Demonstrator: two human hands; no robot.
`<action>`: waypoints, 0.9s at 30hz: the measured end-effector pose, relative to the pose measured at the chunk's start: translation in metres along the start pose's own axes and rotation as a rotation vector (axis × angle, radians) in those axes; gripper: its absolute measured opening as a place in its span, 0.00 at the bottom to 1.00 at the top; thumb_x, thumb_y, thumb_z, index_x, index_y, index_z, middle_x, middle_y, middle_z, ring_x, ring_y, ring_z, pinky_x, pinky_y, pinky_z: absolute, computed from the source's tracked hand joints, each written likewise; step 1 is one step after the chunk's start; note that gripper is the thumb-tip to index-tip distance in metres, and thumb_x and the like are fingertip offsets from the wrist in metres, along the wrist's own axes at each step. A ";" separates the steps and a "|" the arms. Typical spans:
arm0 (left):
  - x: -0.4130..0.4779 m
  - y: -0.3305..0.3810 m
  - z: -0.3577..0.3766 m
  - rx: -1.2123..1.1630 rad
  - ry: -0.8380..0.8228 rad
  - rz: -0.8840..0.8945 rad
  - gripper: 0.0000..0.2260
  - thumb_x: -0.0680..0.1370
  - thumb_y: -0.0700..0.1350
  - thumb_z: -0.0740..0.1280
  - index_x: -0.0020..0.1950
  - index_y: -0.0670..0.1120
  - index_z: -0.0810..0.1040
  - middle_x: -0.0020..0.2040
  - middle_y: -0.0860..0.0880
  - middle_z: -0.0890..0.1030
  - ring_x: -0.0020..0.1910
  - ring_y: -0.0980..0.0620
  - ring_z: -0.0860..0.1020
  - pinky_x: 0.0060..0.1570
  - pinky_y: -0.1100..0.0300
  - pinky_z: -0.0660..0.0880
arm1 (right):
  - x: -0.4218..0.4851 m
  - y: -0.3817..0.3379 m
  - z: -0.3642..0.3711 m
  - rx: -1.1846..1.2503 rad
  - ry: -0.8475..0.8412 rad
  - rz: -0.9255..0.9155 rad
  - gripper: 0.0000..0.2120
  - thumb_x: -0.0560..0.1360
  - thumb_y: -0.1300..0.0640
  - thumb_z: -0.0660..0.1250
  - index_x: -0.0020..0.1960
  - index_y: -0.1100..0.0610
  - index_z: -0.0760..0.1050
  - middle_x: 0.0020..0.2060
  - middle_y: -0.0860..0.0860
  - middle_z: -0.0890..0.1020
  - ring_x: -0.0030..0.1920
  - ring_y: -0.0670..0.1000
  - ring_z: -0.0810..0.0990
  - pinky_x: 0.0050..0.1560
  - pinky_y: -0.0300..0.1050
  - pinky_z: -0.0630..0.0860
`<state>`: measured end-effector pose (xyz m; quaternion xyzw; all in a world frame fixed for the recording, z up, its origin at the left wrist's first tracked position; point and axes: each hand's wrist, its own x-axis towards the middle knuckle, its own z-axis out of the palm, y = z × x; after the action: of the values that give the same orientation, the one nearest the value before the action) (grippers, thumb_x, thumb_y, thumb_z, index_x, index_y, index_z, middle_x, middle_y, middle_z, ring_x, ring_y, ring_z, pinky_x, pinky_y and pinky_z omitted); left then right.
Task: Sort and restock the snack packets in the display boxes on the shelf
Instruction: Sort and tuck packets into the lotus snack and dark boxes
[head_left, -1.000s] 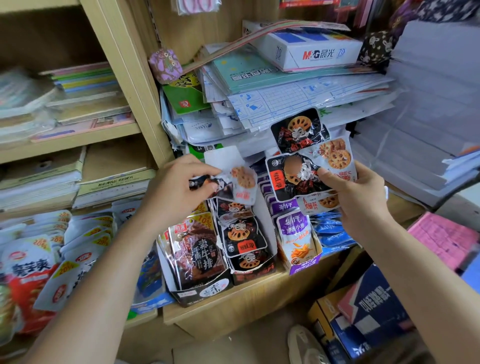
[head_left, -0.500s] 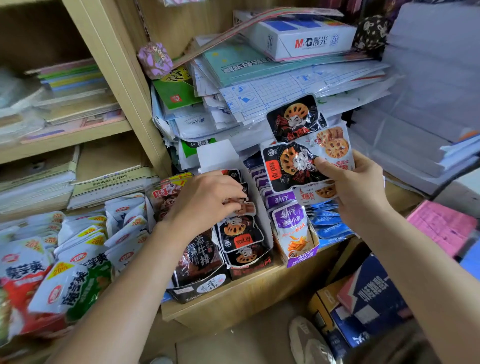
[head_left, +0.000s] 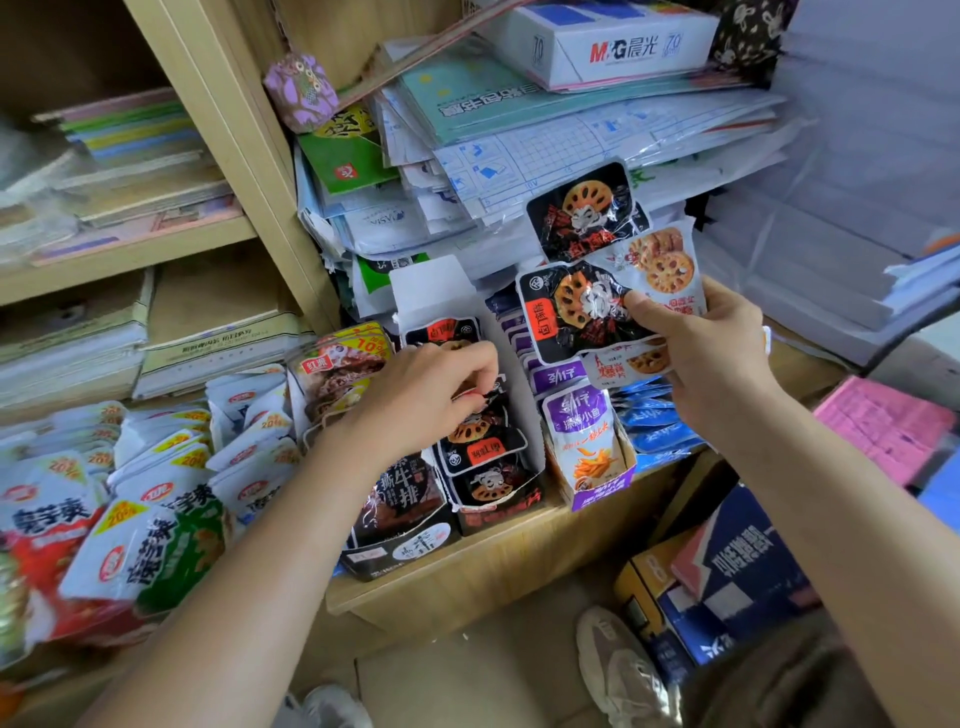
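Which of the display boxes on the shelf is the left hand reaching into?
The middle box, holding black lotus-root packets. The left hand dips into it; the dark beef box sits left of it, the purple fish-snack box right.

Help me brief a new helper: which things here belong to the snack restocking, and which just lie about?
Job: black lotus-root snack packets in the right hand; black cardboard display box at the left hand; purple fish-snack display box.
Lying about: white M&G carton; pink paper stack; grey sneaker.
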<state>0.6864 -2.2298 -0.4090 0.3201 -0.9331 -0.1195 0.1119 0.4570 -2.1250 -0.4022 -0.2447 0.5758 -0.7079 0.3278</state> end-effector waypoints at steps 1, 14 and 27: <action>0.000 0.003 0.000 0.055 -0.002 0.013 0.11 0.77 0.48 0.73 0.47 0.57 0.71 0.33 0.57 0.75 0.33 0.57 0.73 0.46 0.49 0.78 | 0.000 0.000 0.000 -0.005 0.002 0.001 0.08 0.76 0.61 0.74 0.55 0.55 0.82 0.51 0.51 0.87 0.50 0.54 0.86 0.45 0.53 0.85; -0.006 0.002 0.009 0.162 -0.051 0.045 0.22 0.71 0.47 0.74 0.58 0.59 0.67 0.53 0.59 0.77 0.45 0.51 0.77 0.35 0.58 0.67 | -0.001 -0.001 -0.001 -0.003 0.003 0.013 0.09 0.76 0.61 0.74 0.55 0.56 0.82 0.52 0.54 0.87 0.53 0.59 0.86 0.53 0.66 0.82; -0.002 -0.022 0.008 0.057 0.134 0.076 0.15 0.76 0.31 0.63 0.43 0.51 0.80 0.40 0.54 0.82 0.38 0.61 0.80 0.42 0.52 0.79 | 0.000 0.000 -0.001 -0.001 0.006 0.019 0.09 0.76 0.61 0.74 0.55 0.56 0.82 0.52 0.53 0.87 0.54 0.58 0.85 0.55 0.66 0.81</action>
<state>0.6977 -2.2439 -0.4235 0.2949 -0.9380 -0.0667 0.1694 0.4562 -2.1246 -0.4020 -0.2373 0.5794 -0.7052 0.3327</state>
